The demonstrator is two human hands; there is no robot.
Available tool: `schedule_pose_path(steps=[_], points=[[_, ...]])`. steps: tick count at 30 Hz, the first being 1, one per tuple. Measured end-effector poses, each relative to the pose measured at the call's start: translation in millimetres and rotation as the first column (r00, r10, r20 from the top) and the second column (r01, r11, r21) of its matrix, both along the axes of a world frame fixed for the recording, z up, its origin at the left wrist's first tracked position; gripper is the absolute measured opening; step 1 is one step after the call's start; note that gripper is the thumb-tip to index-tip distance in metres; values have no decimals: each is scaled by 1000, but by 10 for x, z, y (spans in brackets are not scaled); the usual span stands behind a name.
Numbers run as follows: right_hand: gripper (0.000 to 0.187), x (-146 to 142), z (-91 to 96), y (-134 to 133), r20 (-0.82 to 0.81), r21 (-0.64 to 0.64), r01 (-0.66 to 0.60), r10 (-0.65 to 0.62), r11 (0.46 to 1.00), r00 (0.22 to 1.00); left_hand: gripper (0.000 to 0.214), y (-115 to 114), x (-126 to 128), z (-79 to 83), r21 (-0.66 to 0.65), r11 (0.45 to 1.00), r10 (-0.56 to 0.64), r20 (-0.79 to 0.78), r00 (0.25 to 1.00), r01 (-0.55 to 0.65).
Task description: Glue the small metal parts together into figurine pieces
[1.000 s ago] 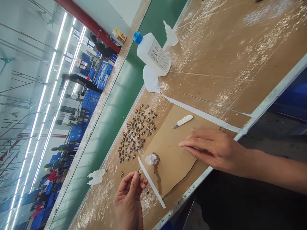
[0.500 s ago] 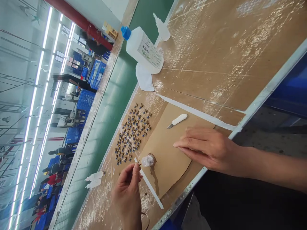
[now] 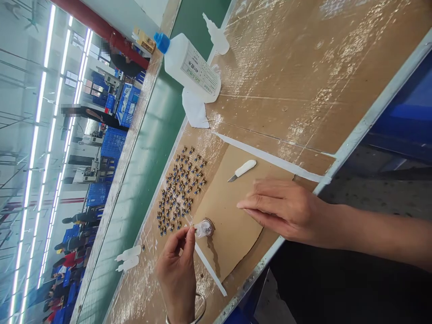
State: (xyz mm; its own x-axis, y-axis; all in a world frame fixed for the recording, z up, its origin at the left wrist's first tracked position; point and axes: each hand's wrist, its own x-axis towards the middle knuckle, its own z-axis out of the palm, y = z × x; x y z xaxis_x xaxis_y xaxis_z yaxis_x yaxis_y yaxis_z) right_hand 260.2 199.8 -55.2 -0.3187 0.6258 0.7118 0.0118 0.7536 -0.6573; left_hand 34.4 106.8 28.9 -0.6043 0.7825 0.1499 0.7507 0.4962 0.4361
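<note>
My left hand [image 3: 178, 265] pinches a tiny dark metal piece between thumb and forefinger, mostly covered by the fingertips, right at the mouth of a small clear plastic cup [image 3: 204, 228]. The cup stands on a brown cardboard sheet [image 3: 221, 202]. Over the sheet's near side hovers my right hand [image 3: 276, 207], thumb and fingers pressed together; whatever may be between them is hidden. A white-handled knife [image 3: 245, 168] with a short blade lies on the cardboard beyond it. Many small brass-and-blue parts [image 3: 182, 189] stand in rows beside the sheet.
A large white bottle with a blue cap [image 3: 192, 67] stands at the table's far side, near a small nozzle bottle [image 3: 216, 36] and a white cloth [image 3: 195, 108]. Two small white bottles [image 3: 128, 258] lie at lower left. White tape [image 3: 270, 157] edges the cardboard. Other people are in the background.
My left hand has brought its small piece up to the cup's mouth. My right hand keeps its pinched pose above the cardboard. The whole view has shifted slightly.
</note>
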Motion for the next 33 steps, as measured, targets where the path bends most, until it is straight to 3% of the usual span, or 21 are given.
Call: schedule_pose_path(steps=[18, 22, 27, 30, 33], points=[[15, 14, 19, 5, -1, -4, -9, 9, 1000, 1000, 34, 13, 3, 5, -43, 999, 4, -34, 999, -6], [14, 12, 8, -2, -8, -3, -14, 14, 1000, 1000, 33, 2, 26, 20, 0, 1000, 20, -4, 1000, -20], [14, 13, 2, 1, -26, -11, -13, 12, 1000, 1000, 33, -111, 102, 109, 92, 978, 180, 97, 979, -189], [16, 22, -6, -3, -24, -25, -16, 15, 1000, 1000, 34, -310, 122, 92, 208, 901, 355, 152, 922, -381], [18, 26, -25, -15, -17, -28, -27, 27, 999, 999, 33, -587, 111, -72, 303, 812, 455, 208, 866, -499]])
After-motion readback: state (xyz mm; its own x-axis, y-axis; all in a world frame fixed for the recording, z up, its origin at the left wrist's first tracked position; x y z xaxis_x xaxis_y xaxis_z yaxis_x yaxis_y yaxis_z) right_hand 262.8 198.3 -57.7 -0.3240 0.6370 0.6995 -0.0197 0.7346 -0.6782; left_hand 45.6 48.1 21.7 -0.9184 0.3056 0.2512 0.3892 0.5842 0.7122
